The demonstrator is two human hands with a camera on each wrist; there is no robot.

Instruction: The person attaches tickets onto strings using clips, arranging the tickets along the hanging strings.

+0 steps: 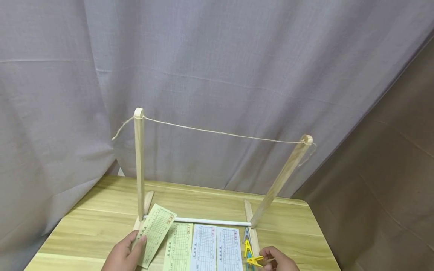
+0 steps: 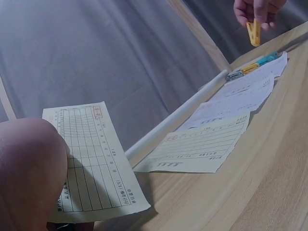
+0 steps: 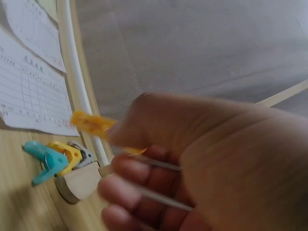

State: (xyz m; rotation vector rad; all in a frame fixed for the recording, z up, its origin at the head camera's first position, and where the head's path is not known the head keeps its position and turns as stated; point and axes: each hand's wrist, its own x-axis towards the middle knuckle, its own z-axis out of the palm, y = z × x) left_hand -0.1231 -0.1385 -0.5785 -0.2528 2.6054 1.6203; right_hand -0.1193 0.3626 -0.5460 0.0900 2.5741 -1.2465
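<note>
My left hand [image 1: 126,251] pinches a pale yellow printed slip [image 1: 156,231] between thumb and fingers, raised and tilted at the frame's left foot. A yellow clothespin [image 1: 255,260] is pinched in my right hand [image 1: 279,259], near the right foot of the frame; its jaws point left. Flat on the table lie another yellow slip [image 1: 178,244] and two white slips, one in the middle [image 1: 204,244] and one on the right [image 1: 229,246]. Beside them sit a grey clothespin [image 3: 83,153], a yellow one [image 3: 67,156] and a teal one [image 3: 48,161].
A wooden frame has a left post [image 1: 139,165], a leaning right post [image 1: 281,180] and a white bar [image 1: 213,221] between its feet. A thin string [image 1: 220,133] spans the post tops. Grey curtain [image 1: 217,67] hangs behind the wooden table [image 1: 88,226].
</note>
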